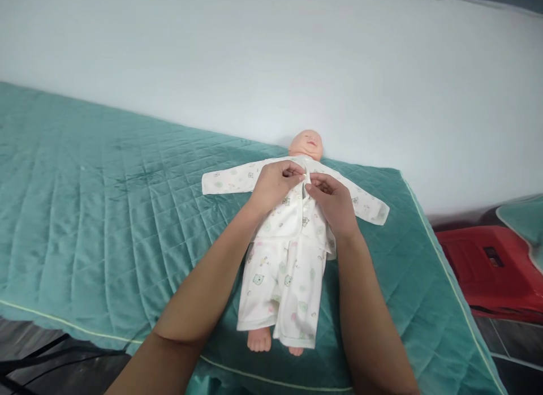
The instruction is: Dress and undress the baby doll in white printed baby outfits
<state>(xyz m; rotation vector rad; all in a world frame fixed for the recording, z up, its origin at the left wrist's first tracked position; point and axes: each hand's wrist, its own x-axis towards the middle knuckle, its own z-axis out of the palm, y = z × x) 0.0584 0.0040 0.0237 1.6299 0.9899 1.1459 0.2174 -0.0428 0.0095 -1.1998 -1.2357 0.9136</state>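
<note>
A baby doll (306, 144) lies on its back, its head toward the wall and its feet toward me. It wears a white printed long-sleeved top (280, 222) and matching trousers (261, 287); the sleeves stretch out to both sides. At the upper chest, my left hand (278, 183) pinches one edge of the top's front opening. Just right of it, my right hand (333, 197) pinches the facing edge, fingers curled. A small gap in the front shows between the fingertips. Whatever fastener lies under the fingers is too small to make out. Both bare feet stick out of the trouser legs.
A green quilted cover (106, 225) with pale piping spreads under the doll. A white wall (254, 61) rises behind it. Beyond the right edge stands a red plastic object (487, 270) on the dark floor. Dark metal legs (34, 358) show at lower left.
</note>
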